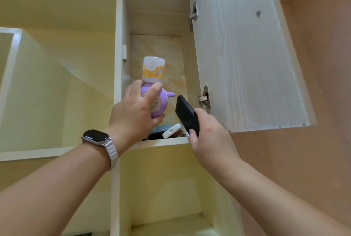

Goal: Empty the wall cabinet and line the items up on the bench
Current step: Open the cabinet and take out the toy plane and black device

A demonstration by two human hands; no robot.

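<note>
I look up into the open wall cabinet [155, 17]. My left hand [133, 114], with a watch on its wrist, grips a purple round toy [161, 101] with a small spout, topped by a white and orange bottle [153, 69]; it is lifted just above the shelf. My right hand [210, 131] holds a flat black case [186, 114], tilted upright at the shelf's front edge. Still lying on the shelf [163, 141] are a small white case [171, 131] and a dark blue box [158, 131], partly hidden behind my hands.
The cabinet door [247, 55] stands swung open to the right, its two hinges facing the opening. Open yellow-lined compartments [57, 83] lie to the left and below. A pinkish wall [313, 159] fills the right side. The bench is out of view.
</note>
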